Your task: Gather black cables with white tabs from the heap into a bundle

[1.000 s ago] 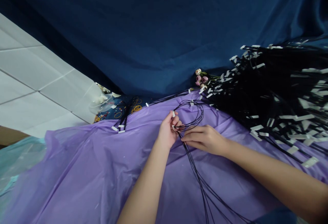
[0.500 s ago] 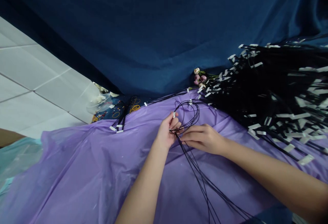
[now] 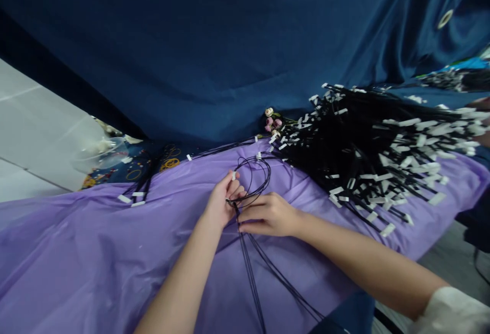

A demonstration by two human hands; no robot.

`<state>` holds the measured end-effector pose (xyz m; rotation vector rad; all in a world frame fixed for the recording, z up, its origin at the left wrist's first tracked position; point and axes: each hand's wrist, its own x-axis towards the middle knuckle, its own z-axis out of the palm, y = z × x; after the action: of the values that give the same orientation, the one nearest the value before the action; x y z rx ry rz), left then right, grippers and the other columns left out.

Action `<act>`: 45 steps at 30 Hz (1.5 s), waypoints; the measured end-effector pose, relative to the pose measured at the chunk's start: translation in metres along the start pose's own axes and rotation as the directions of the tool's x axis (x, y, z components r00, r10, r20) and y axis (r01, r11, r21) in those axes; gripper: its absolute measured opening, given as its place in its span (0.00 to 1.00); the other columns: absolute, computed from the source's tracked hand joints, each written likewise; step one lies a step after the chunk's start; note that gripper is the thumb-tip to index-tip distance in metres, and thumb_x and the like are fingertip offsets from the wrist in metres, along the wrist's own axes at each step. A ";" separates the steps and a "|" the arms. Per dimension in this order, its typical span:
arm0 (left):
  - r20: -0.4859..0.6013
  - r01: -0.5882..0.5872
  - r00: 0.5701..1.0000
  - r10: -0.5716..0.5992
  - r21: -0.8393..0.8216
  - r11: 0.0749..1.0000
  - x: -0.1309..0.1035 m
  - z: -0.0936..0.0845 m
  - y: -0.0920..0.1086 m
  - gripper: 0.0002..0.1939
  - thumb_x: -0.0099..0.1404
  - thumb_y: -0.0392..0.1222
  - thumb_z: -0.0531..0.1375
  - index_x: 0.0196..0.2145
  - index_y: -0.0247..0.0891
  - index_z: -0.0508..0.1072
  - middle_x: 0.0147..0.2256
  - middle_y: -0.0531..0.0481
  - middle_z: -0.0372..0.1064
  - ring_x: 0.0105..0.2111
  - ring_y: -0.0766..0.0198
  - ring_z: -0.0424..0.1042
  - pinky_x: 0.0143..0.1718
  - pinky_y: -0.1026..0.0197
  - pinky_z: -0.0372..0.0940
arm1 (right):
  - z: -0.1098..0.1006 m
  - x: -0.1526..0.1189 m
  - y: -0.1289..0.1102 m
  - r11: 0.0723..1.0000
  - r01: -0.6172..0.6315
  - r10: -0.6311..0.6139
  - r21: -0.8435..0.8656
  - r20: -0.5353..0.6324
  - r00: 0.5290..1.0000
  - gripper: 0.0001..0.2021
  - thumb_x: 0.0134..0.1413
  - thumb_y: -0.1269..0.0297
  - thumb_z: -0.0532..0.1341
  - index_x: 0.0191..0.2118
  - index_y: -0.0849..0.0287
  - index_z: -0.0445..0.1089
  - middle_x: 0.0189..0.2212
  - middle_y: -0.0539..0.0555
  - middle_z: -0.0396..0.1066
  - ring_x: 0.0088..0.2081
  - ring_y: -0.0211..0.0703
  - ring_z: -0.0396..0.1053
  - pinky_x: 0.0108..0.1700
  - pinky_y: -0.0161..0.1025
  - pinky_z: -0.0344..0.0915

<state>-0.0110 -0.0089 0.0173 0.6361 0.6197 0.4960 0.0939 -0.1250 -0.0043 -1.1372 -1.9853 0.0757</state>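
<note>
View has swung right; black cords (image 3: 268, 175) are pinched by left hand (image 3: 223, 202) and right hand (image 3: 270, 215); tangling could be caused by loosened grip.

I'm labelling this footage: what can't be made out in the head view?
All in the head view:
Thin black cables: lower ends cut off by the bottom edge.
Bare left hand: curled fingers hide cable inside.
Small white rectangular end pieces: any markings are too small.
Clear plastic bowl: contents blurred.
</note>
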 end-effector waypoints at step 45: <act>0.038 -0.005 0.999 0.012 -0.172 0.985 -0.001 -0.006 0.006 0.11 0.71 0.40 0.51 0.32 0.33 0.66 0.15 0.61 0.45 0.13 0.75 0.48 0.18 0.71 0.62 | -0.002 -0.002 -0.002 0.957 0.203 -0.204 -0.206 0.019 0.979 0.10 0.63 0.68 0.55 0.38 0.55 0.75 0.36 0.50 0.72 0.31 0.33 0.67 0.32 0.33 0.62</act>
<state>-0.0168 -0.0032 0.0177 0.4835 0.5305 0.5377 0.0949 -0.1282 -0.0031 -1.0523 -2.1344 -0.2452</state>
